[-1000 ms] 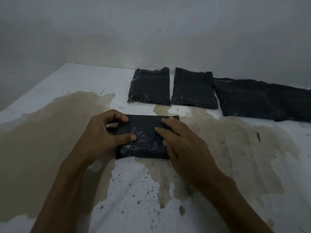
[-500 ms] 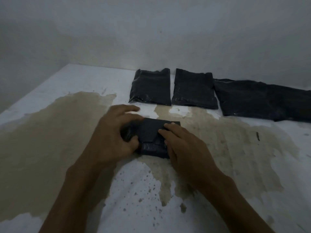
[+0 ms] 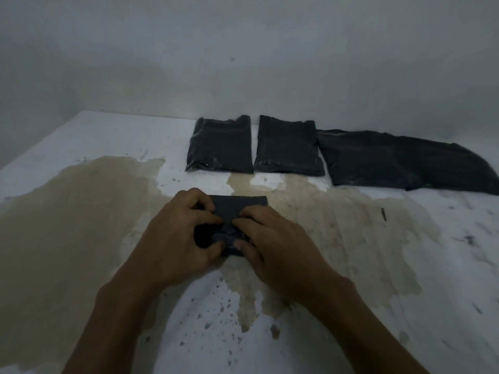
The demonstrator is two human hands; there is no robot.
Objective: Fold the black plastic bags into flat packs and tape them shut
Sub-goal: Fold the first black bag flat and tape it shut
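Curled fingers (image 3: 208, 211) of left hand (image 3: 175, 238) and right hand (image 3: 272, 238) pinching small black pack (image 3: 237, 206) mid-counter (image 3: 108, 139) (near half hidden, fold unclear). Toward far edge: two flat packs (image 3: 221, 147), one longer bag (image 3: 399, 163), cut off right.

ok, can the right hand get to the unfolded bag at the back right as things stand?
Probably yes, once it lets go. The right hand is pinching the small folded bag. Only bare table lies between it and the unfolded bag; nothing blocks the way.
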